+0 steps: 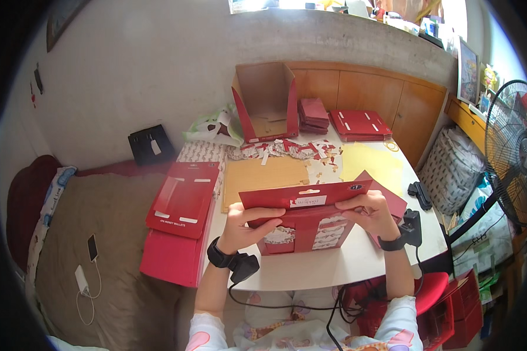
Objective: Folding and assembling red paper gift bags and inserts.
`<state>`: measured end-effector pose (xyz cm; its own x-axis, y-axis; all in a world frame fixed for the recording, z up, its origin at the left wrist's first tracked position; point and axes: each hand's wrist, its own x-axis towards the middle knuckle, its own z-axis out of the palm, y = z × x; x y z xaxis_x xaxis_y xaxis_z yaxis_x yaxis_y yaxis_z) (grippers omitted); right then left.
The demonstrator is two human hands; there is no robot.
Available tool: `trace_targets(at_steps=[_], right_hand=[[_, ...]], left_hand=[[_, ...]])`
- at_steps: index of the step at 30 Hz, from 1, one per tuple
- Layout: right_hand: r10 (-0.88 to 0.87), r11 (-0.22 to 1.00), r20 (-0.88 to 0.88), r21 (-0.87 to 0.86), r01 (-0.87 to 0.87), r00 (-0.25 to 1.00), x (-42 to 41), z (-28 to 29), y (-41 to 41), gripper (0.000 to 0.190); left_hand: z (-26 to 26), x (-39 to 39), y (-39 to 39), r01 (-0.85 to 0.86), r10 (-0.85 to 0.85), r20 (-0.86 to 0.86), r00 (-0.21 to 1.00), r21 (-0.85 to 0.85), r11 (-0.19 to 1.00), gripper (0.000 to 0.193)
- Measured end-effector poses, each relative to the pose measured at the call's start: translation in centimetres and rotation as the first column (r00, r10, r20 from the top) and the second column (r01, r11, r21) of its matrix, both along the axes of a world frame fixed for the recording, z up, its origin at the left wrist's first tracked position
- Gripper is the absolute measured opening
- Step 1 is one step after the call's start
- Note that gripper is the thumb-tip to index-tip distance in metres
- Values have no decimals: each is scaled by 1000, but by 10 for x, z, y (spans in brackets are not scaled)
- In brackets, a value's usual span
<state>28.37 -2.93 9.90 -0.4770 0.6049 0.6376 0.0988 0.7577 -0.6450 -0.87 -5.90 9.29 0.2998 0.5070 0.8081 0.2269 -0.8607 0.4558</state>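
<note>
Both hands hold a red card package (306, 236) upright above the white table, near its front edge. My left hand (245, 223) pinches its upper left part between thumb and fingers, just under the header flap. At the upper right, my right hand (369, 213) grips it the same way. The header has a hang hole and a white printed patch. Below, the front shows patterned white panels and a plain red band. Behind my right hand lie dark red cards (388, 202), partly hidden by it.
Red printed cards (182, 199) lie stacked at the left. An open cardboard display box (265, 103) stands at the back, beside dark red bundles (314, 115) and another red card stack (361, 124). Tan sheets (263, 175), yellow paper (371, 164) and scraps lie mid-table. Black cables (290, 307) hang from my wrists.
</note>
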Motion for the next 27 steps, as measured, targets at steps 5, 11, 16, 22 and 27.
trace_targets(at_steps=[5,11,16,22,27], right_hand=[[23,999,-56,32,-21,998,-5,-4,2,20],[45,995,-38,95,-41,998,-16,1,0,20],[26,997,-61,69,-22,998,-17,-2,1,18],[17,994,-107,112,-5,994,-20,-3,2,15],[-93,995,-176,14,97,980,-10,-16,6,18]], left_hand=[[0,1,-4,-27,28,13,1000,-47,999,21],[-4,6,-5,-37,41,95,995,-42,998,22],[-3,6,-5,-48,52,75,996,-61,997,21],[-5,6,-3,-48,49,81,996,-15,999,19],[-8,10,-1,-63,58,114,992,39,997,19]])
